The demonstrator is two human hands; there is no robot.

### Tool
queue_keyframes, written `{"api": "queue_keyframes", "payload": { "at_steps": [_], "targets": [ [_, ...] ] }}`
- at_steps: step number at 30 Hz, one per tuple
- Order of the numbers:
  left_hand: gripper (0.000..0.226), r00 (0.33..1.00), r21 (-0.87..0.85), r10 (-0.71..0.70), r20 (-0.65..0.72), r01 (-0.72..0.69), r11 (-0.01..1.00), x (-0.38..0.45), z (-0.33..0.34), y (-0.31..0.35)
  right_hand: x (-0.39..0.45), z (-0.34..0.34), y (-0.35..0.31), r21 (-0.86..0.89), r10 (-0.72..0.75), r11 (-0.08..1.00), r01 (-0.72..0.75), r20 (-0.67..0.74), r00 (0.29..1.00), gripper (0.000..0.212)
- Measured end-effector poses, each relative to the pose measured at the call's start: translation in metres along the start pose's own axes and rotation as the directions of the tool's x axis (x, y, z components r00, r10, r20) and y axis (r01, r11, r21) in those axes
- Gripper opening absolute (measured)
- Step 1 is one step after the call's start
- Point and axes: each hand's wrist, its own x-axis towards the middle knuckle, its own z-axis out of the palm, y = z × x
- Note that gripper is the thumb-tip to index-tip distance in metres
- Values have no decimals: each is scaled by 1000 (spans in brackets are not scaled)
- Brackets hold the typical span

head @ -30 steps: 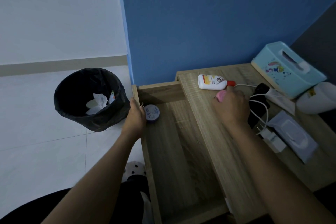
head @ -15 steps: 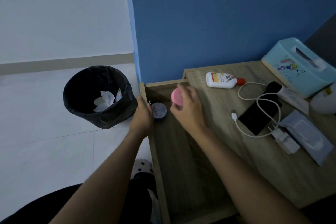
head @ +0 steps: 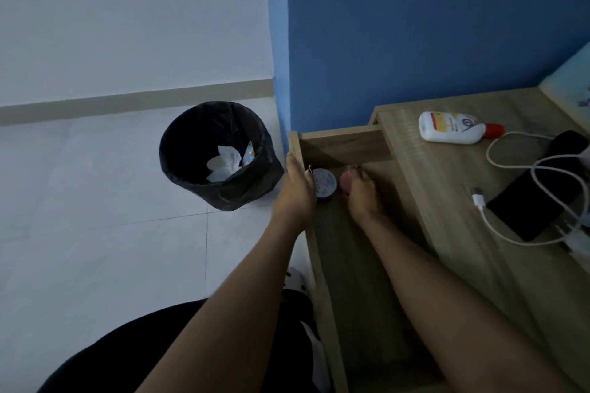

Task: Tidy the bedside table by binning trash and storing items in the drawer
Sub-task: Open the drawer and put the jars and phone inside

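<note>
Pink jar (head: 345, 181) face-up in right hand (head: 362, 198)

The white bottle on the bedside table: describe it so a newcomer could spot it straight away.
Start at the blue wall and drop to the wooden bedside table below it. The white bottle lies on its side near the table's back edge, beyond the white cable and the black phone. Its red cap and yellow-striped label set it apart.
</note>
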Motion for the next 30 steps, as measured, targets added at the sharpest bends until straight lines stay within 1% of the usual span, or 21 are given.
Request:
{"api": "queue_keyframes", "payload": {
  "at_steps": [2, 5, 6, 8, 12, 15, 16, 17, 19, 20, 22, 24, 26, 27, 29, 30],
  "targets": [
    [60, 1000, -7, 0, 4, 0, 1000, 2, 1, -1, 3, 7, 3, -32, -50, 998, 48, -44, 998, 30],
    [59, 1000, -16, 20, -5, -20, 1000, 2, 2, -2, 6, 10, -3, 41, -45, 998, 46, -26, 999, 27],
    [59, 1000, -18, 30, -7, -30, 999, 2, 3, -2, 6, 9, -6, 52, -58, 997, 58, -9, 998, 29],
    [58, 999, -27, 46, -10, -46, 999, 2, 3, -3, 8, 9, -6, 114, -31, 993, 28, 26, 999, 33],
    [57, 998, -23, 62, -15, -62, 998, 2, 3, -4, 7, 13, -6, 99, -59, 993, 58, 5, 998, 38],
    [56, 997, -20, 71, -20, -71, 997, 2, 3, -4, 9, 16, -1, 182, 0, 983, -16, 90, 996, 40],
    [56, 998, -13, 64, -18, -64, 998, 2, 3, -4, 8, 12, -1, 164, 12, 986, -30, 111, 994, 41],
    [57, 998, -7, 57, -12, -57, 998, 3, 3, -3, 7, 10, 0, 147, 20, 988, -36, 108, 994, 42],
    [58, 999, 3, 38, 1, -38, 999, 2, 3, -1, 2, 2, -4, 202, 85, 974, -104, 104, 991, 42],
    [59, 1000, 8, 31, 4, -31, 999, 2, 2, 0, -2, -9, -9, 212, 97, 971, -115, 93, 991, 46],
    [58, 1000, 26, 23, 0, -23, 999, -2, 2, 4, -12, -33, -14, 196, 66, 978, -72, 35, 997, 54],
    [53, 999, 79, 27, -34, -25, 997, -6, 3, 6, -22, -64, -17, 215, 26, 977, -13, -61, 998, 49],
    [46, 995, 163, 42, -89, -27, 986, -9, 3, 10, -34, -97, -19, 247, -27, 966, 73, -186, 982, 44],
    [46, 993, 192, 55, -105, -34, 981, -10, 2, 12, -41, -112, -20, 284, -35, 954, 102, -230, 973, 42],
    [63, 988, 308, 127, -87, -95, 947, -11, 1, 14, -53, -137, -15, 360, -14, 921, 147, -346, 938, 36],
    [73, 982, 407, 180, -50, -144, 902, -13, 1, 15, -57, -148, -10, 380, 21, 913, 151, -412, 911, 32]
  ]
}}
